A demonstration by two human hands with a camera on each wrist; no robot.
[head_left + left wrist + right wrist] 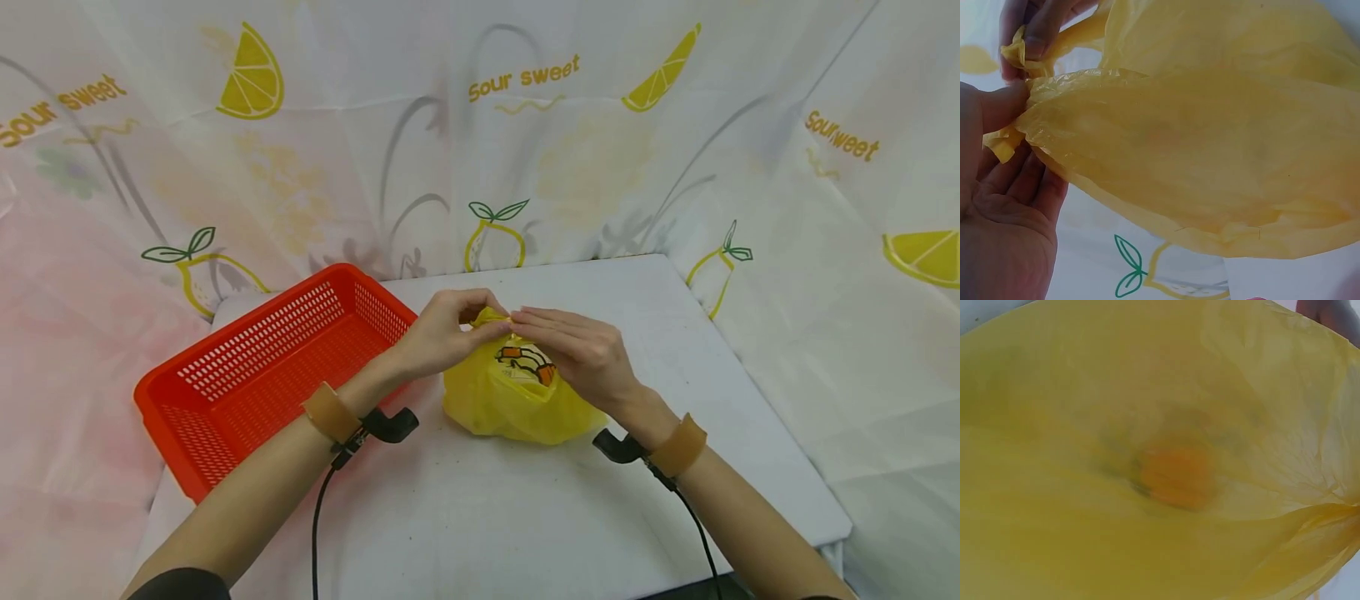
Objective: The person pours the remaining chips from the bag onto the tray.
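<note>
A full-looking yellow plastic bag (495, 408) with a printed dark and orange picture sits on the white table, its top gathered between both hands. My left hand (442, 333) pinches the gathered neck between thumb and fingers, as the left wrist view shows, where a short twisted end pokes out past the thumb. From the other side my right hand (585, 350) pinches another strip of the bag's top. In the right wrist view the yellow plastic (1054, 487) fills nearly everything, with a blurred orange patch in it. The bag's contents are hidden.
To the left lies a red perforated plastic basket (247, 358), close to my left forearm. White table surface (450, 517) extends in front of the bag. Behind the table hangs a curtain (585, 167) printed with lemons. Cables run from both wrist cameras.
</note>
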